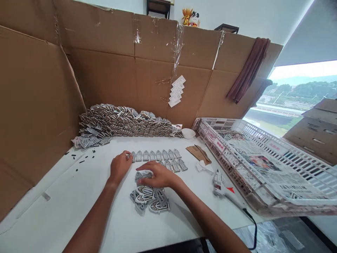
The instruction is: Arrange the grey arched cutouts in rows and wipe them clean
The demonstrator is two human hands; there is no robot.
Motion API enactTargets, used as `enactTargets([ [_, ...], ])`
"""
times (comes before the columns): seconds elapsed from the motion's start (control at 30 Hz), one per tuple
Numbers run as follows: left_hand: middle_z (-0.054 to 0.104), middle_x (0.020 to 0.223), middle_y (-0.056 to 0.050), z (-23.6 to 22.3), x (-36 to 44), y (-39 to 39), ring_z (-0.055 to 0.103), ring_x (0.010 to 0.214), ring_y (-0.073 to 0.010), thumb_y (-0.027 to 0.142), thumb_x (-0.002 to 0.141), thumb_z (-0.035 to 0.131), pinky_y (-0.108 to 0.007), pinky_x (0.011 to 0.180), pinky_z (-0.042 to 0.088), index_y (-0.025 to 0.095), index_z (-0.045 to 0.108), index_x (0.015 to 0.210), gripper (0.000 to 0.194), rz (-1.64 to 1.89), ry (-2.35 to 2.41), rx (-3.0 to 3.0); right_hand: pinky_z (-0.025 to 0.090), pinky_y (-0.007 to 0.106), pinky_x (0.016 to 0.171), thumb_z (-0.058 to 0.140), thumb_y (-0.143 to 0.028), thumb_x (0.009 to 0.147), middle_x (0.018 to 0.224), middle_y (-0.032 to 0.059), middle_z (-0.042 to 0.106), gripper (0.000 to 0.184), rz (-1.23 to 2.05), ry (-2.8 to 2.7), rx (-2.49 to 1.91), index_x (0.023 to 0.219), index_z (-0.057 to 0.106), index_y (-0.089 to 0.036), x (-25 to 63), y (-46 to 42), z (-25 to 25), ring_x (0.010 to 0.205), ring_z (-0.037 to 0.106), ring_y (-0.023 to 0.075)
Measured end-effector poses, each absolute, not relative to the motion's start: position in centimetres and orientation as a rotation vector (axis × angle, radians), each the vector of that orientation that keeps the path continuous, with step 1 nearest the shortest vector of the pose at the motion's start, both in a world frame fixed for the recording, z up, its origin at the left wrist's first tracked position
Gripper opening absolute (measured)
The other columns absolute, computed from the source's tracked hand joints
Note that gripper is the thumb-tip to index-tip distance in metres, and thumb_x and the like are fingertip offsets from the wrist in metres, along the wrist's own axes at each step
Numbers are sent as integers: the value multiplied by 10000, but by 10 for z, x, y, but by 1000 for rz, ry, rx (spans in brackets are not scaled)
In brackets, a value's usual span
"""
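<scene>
My left hand (120, 168) is at the left end of the upper row of small arch-shaped metal pieces (158, 155). Its fingers are closed at the edge of the leftmost piece (133, 156). My right hand (159, 174) reaches over a loose pile of similar silver-grey pieces (144, 194), thumb and fingers apart around a piece (138, 175) at the top of the pile. Part of that piece is hidden by the fingers. A shorter lower row of arch pieces (175, 166) lies just beyond my right hand, its left end partly covered.
A large heap of metal pieces (123, 123) lines the cardboard wall (110, 73). To the right are a glue gun (219, 184) with a black cable, cardboard scraps (198, 154), a white bowl (188, 133) and a newspaper-lined plastic crate (210, 135). Small dark bits (82, 161) lie left.
</scene>
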State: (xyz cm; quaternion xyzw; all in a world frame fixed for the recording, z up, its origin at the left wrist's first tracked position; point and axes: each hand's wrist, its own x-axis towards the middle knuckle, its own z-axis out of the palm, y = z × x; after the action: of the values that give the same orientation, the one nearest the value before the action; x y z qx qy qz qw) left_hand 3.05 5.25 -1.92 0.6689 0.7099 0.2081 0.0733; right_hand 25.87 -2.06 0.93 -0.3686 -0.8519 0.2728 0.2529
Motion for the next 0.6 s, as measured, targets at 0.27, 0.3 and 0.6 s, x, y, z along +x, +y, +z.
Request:
enactTargets([
  [0.27, 772, 920, -51, -21, 31, 51, 727, 944, -267, 367, 1009, 510, -323, 825, 498, 228, 693, 1172, 282, 661, 2131, 2007, 437, 412, 1199, 825, -454, 905, 1448, 111, 703, 438, 849, -2296, -943, 1297, 801, -260, 241, -33, -17, 1401, 603, 275],
  [0.3, 771, 924, -51, -21, 31, 51, 724, 951, -268, 371, 1011, 509, -323, 829, 496, 227, 692, 1174, 284, 665, 2130, 2004, 435, 409, 1197, 829, -466, 903, 1442, 110, 704, 443, 849, -2301, -923, 1295, 802, -261, 241, -35, -16, 1395, 605, 273],
  [0.6, 762, 923, -41, -24, 34, 54, 709, 933, -268, 389, 1002, 525, -325, 841, 478, 236, 705, 1176, 293, 687, 2120, 1983, 425, 394, 1188, 749, -138, 854, 1455, 98, 694, 461, 922, -2367, -810, 1306, 780, -218, 246, -42, -10, 1347, 634, 257],
])
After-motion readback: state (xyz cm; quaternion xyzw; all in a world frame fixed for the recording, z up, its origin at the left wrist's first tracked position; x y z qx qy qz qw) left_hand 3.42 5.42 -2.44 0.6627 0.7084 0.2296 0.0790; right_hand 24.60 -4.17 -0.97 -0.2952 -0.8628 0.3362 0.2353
